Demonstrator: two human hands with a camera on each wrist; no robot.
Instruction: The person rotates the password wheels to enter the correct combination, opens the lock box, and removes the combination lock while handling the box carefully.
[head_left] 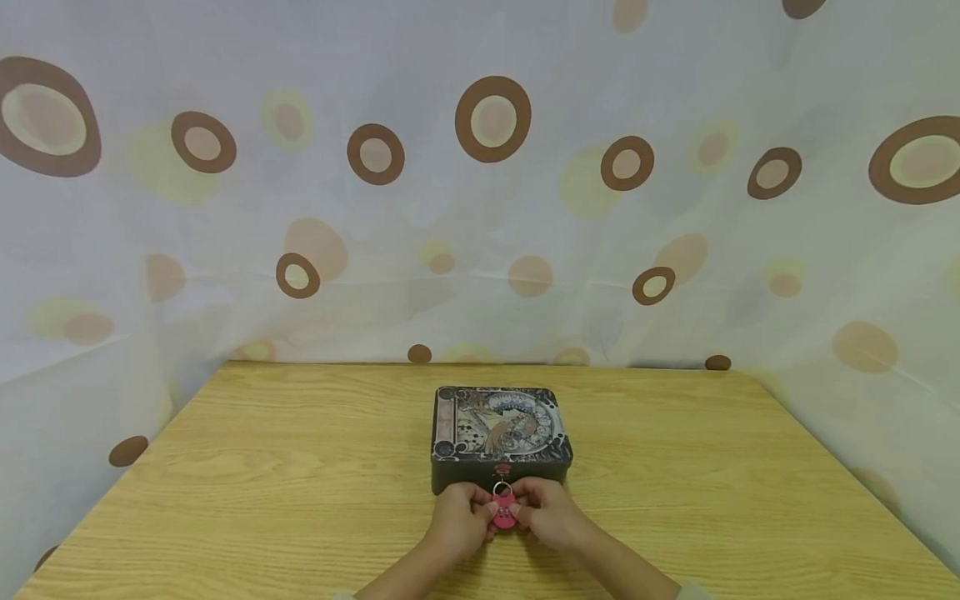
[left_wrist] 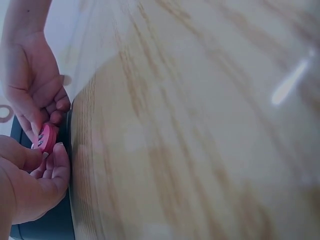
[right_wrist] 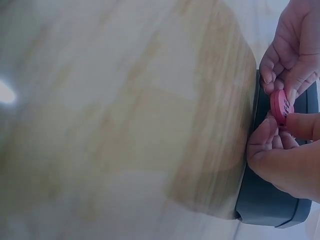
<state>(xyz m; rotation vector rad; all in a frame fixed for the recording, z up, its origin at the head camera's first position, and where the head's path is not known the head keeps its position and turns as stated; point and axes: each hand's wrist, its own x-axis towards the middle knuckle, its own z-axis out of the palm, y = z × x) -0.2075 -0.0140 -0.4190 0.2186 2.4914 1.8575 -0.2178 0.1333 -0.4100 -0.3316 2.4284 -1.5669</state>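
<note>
A pink combination padlock with small number dials is held at the front of a dark tin box with a picture printed on its lid. Its silver shackle points up towards the red-marked clasp; whether it passes through the clasp cannot be told. My left hand pinches the lock's left side between thumb and fingers. From the right, my right hand pinches its other side, thumb near the dials. Both wrist views show the padlock between the two hands, close against the box.
The box stands on a light wood-grain table, whose surface stretches to both sides of it. Behind the table hangs a pale cloth with brown and yellow circles, which also runs along the sides.
</note>
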